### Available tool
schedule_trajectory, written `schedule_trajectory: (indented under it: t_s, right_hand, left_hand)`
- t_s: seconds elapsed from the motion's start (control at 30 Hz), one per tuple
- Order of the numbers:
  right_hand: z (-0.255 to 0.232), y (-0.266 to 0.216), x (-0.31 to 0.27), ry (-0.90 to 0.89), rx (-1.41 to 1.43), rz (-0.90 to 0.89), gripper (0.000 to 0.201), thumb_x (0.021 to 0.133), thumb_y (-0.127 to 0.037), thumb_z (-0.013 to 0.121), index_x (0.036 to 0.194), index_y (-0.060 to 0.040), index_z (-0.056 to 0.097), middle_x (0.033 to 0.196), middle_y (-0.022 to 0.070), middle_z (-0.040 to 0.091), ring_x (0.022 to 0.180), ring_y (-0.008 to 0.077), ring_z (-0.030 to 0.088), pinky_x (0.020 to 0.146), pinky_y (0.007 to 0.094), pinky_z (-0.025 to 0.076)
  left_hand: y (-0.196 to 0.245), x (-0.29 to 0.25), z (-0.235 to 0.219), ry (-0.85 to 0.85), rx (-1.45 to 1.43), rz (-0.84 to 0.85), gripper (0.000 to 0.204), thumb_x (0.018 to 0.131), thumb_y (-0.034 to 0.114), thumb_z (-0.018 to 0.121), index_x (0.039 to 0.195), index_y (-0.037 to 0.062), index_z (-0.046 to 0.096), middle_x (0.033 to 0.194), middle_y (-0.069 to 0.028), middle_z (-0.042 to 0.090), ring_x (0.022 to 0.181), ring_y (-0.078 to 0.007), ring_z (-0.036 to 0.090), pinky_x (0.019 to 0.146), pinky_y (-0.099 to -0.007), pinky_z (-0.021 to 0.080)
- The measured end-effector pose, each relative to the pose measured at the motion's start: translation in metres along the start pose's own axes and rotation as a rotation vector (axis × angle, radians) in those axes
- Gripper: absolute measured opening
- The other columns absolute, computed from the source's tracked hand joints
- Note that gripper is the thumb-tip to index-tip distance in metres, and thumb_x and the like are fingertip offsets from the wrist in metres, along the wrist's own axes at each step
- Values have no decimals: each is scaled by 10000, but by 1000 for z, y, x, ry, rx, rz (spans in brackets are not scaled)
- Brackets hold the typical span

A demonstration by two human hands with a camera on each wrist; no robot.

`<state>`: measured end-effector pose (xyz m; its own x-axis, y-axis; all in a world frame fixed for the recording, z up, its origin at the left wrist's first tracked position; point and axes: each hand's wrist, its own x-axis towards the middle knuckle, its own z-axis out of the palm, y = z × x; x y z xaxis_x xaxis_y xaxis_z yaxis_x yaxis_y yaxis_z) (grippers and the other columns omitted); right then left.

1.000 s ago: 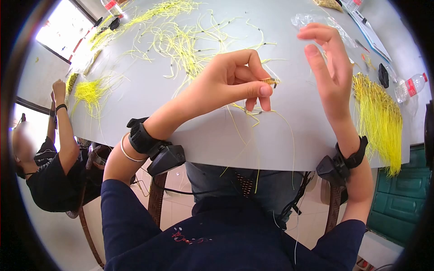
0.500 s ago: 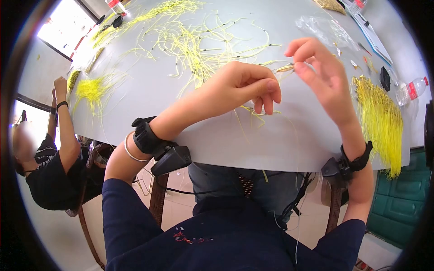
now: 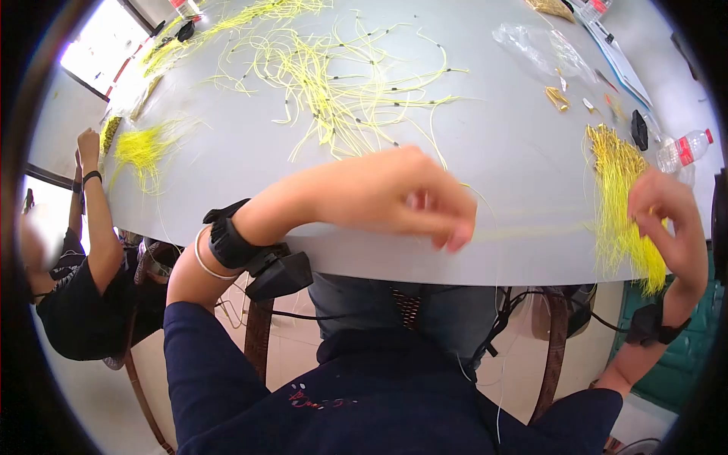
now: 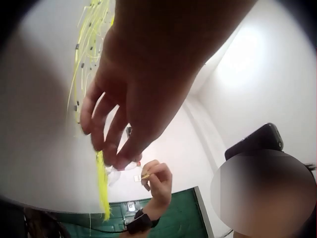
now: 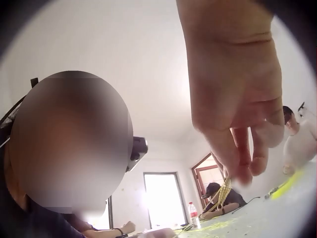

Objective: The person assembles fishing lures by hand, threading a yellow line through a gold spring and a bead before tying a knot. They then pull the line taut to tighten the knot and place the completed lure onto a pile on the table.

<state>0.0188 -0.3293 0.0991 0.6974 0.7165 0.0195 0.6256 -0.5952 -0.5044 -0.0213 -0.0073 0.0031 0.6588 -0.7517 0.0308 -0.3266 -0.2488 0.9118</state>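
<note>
At the table's right edge, the right hand is beside the hanging yellow bundle. Its fingertips pinch a small gold-coloured piece, clearest in the right wrist view; the left wrist view also shows the right hand pinching it. Blurred in the head view, the left hand is over the table's front part with loosely bent fingers. In the left wrist view the left hand has its fingers pointing down, with nothing visible between them. Faint yellow strands stretch between the hands.
Tangled yellow cords with dark bits lie mid-table. A yellow pile is at left. Toward the right are a plastic bag, a gold piece, a black object and a bottle. Another person sits at left.
The gold-coloured piece passed from the left hand to the right hand, which then moved right and toward the table edge. The left hand shifted slightly toward the front; its fingers no longer pinch the piece.
</note>
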Motion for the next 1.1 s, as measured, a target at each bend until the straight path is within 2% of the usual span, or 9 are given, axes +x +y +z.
schedule_trajectory:
  t_s: [0.07, 0.13, 0.17, 0.23, 0.33, 0.57, 0.8, 1.0, 1.1]
  right_hand:
    - [-10, 19, -10, -145, -14, -11, 59, 720, 23, 565, 719, -30, 538, 730, 53, 571, 655, 138, 555, 503, 224, 399]
    - [-16, 31, -7, -763, 209, -64, 33, 719, -22, 606, 720, -50, 589, 714, 39, 607, 634, 147, 586, 500, 224, 412]
    - [-18, 34, -5, -764, 208, -63, 33, 719, -22, 606, 720, -50, 589, 714, 39, 607, 634, 147, 586, 500, 224, 412]
    - [-17, 29, 6, -824, 21, 283, 32, 709, -56, 637, 720, -48, 609, 702, 36, 619, 644, 144, 598, 518, 246, 433]
    - [-9, 91, 12, -534, -66, 127, 59, 683, -58, 647, 694, -27, 598, 623, 49, 587, 589, 149, 572, 532, 271, 435]
    - [-23, 142, 77, -273, -267, 254, 75, 672, -25, 636, 700, -9, 569, 587, 30, 540, 556, 102, 503, 542, 237, 398]
    - [-11, 139, 92, 102, -317, 215, 106, 776, -6, 546, 881, -2, 558, 721, 40, 531, 674, 104, 509, 615, 236, 406]
    - [25, 76, 98, 185, -254, -130, 91, 820, -40, 527, 887, 5, 569, 791, 98, 587, 718, 224, 556, 684, 296, 432]
    - [49, -4, 103, 50, -195, -170, 85, 816, -54, 536, 866, 2, 576, 813, 129, 603, 721, 252, 565, 669, 312, 437]
  left_hand:
    - [-2, 0, 5, -263, -107, 46, 136, 862, 161, 589, 802, 57, 654, 718, -25, 604, 623, -129, 536, 556, -255, 417]
    - [0, -3, 5, -333, -114, 12, 138, 864, 166, 586, 813, 60, 659, 715, -24, 602, 615, -125, 529, 545, -252, 411]
    - [0, -3, 4, -399, -121, -26, 141, 867, 170, 582, 824, 63, 664, 713, -23, 599, 607, -122, 521, 533, -249, 405]
    - [1, -2, 2, -361, -111, -43, 142, 869, 171, 579, 831, 65, 666, 709, -21, 599, 598, -118, 513, 522, -247, 397]
    - [1, -1, -1, -289, -97, -53, 144, 869, 172, 576, 839, 68, 670, 702, -17, 597, 581, -112, 497, 508, -244, 383]
    - [-5, 0, -3, -154, -38, -12, 141, 862, 167, 577, 821, 70, 672, 687, -14, 593, 560, -102, 480, 501, -236, 372]
    - [-3, 1, -3, -118, -39, -70, 141, 866, 170, 567, 850, 67, 661, 669, -13, 598, 554, -92, 511, 496, -226, 386]
    - [2, 2, -6, -45, -27, -90, 155, 881, 156, 542, 861, 47, 650, 678, -3, 606, 566, -66, 524, 499, -212, 390]
    - [-7, 3, -13, 234, 75, -86, 163, 887, 142, 525, 863, 25, 637, 692, 4, 604, 574, -52, 508, 515, -201, 389]
